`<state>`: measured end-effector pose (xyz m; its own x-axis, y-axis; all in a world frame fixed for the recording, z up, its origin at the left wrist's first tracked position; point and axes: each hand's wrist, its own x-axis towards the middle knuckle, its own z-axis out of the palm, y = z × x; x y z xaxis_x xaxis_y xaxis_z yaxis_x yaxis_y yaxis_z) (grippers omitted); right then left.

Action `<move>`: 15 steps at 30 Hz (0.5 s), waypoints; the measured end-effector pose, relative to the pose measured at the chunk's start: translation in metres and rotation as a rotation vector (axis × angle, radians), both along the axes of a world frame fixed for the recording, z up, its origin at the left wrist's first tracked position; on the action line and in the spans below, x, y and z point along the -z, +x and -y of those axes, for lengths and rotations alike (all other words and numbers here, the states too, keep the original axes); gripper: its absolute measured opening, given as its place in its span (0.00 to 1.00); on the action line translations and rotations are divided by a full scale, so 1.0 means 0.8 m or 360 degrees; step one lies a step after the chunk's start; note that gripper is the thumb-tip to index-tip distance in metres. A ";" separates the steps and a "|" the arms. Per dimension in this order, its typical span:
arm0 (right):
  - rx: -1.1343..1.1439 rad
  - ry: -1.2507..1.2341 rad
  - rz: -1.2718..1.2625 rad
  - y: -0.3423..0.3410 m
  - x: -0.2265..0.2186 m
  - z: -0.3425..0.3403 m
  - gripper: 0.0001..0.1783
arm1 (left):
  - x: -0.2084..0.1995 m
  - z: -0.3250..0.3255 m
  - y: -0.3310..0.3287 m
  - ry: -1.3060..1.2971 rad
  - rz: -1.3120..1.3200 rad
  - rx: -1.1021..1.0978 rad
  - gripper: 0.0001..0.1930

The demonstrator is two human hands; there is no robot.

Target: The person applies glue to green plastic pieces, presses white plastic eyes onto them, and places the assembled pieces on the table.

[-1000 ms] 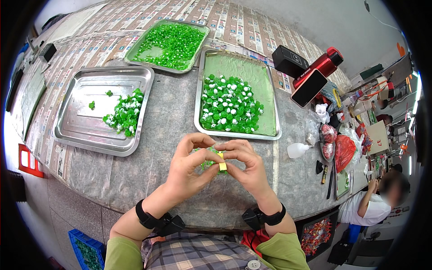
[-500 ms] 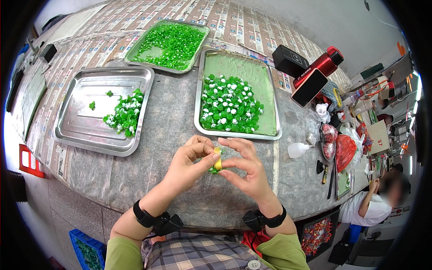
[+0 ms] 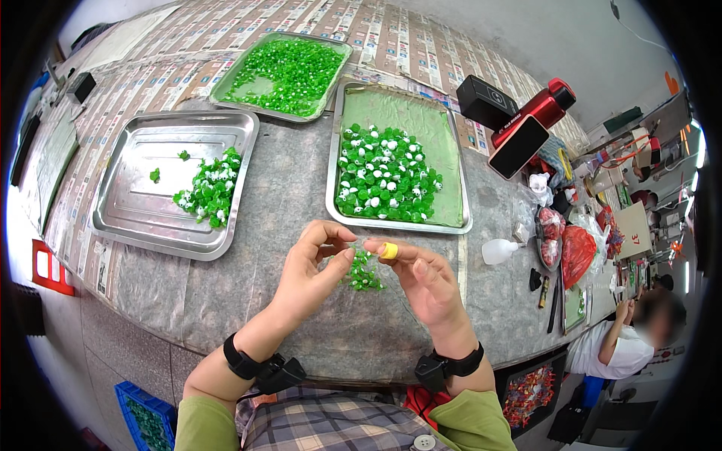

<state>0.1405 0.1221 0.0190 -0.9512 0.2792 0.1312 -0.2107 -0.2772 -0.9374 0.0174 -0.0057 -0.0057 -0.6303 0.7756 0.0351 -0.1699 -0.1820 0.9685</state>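
Observation:
My left hand (image 3: 312,261) is over the grey table covering, fingers curled and thumb tip apart from the forefinger, with nothing visible between them. My right hand (image 3: 430,284) faces it, its forefinger stretched toward the left fingertips and its thumb held away; it is open. A yellow band (image 3: 389,250) circles the right forefinger. Between and below the hands lies a small pile of green pieces with white spots (image 3: 365,275). Beyond the hands, a metal tray (image 3: 466,219) lined in pale green holds many green and white beads (image 3: 385,177).
At left is a metal tray (image 3: 143,161) with a heap of green pieces (image 3: 212,188). Behind stands another tray (image 3: 331,98) of small green parts. A red bottle (image 3: 545,105), phone (image 3: 519,146), black box (image 3: 485,101) and white squeeze bulb (image 3: 498,250) are at right. Someone sits at far right (image 3: 613,346).
My hands have moved apart. The right forefinger with the yellow band has shifted right and up, and the right hand has turned, leaving the small green pile in sight.

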 end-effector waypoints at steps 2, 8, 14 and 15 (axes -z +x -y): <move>-0.0042 -0.0272 0.0026 0.000 0.000 -0.001 0.24 | -0.002 0.000 -0.001 0.0013 -0.0292 -0.0063 0.12; -0.0096 -0.0484 0.0149 0.001 0.006 0.001 0.33 | -0.018 -0.001 0.004 -0.0049 -0.0713 -0.0042 0.14; -0.0096 -0.0473 0.0207 -0.002 0.009 0.010 0.34 | -0.017 -0.001 0.004 -0.0109 -0.0781 -0.0068 0.08; -0.0095 -0.0473 0.0208 -0.001 0.010 0.010 0.34 | -0.017 -0.001 0.004 -0.0150 -0.0704 -0.0036 0.07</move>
